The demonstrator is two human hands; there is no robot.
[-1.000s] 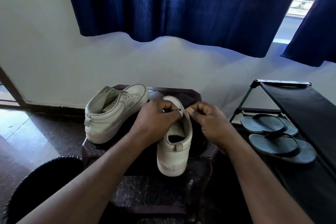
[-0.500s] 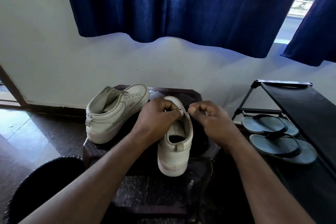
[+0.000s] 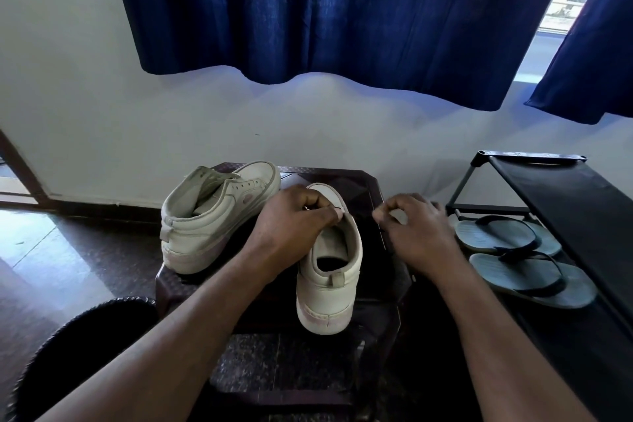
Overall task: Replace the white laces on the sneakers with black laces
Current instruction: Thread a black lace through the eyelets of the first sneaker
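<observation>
Two white sneakers stand on a dark stool (image 3: pixel 373 181). The near sneaker (image 3: pixel 330 271) points away from me, heel toward me. My left hand (image 3: pixel 294 219) grips its upper left side at the eyelets, fingers curled over the tongue. My right hand (image 3: pixel 414 226) is off to the right of that sneaker, its fingers pinching a thin black lace (image 3: pixel 382 228) that runs dark against the stool. The other sneaker (image 3: pixel 212 216) leans at the stool's left, unlaced, with its eyelets showing bare.
A black shoe rack (image 3: pixel 565 188) stands at right with a pair of grey flip-flops (image 3: pixel 524 257) on its lower shelf. A round dark bin (image 3: pixel 78 346) sits at lower left. Blue curtains (image 3: pixel 342 10) hang over the white wall behind.
My right hand has pulled away to the right from the near sneaker, drawing the black lace out. My left hand has stayed on the sneaker.
</observation>
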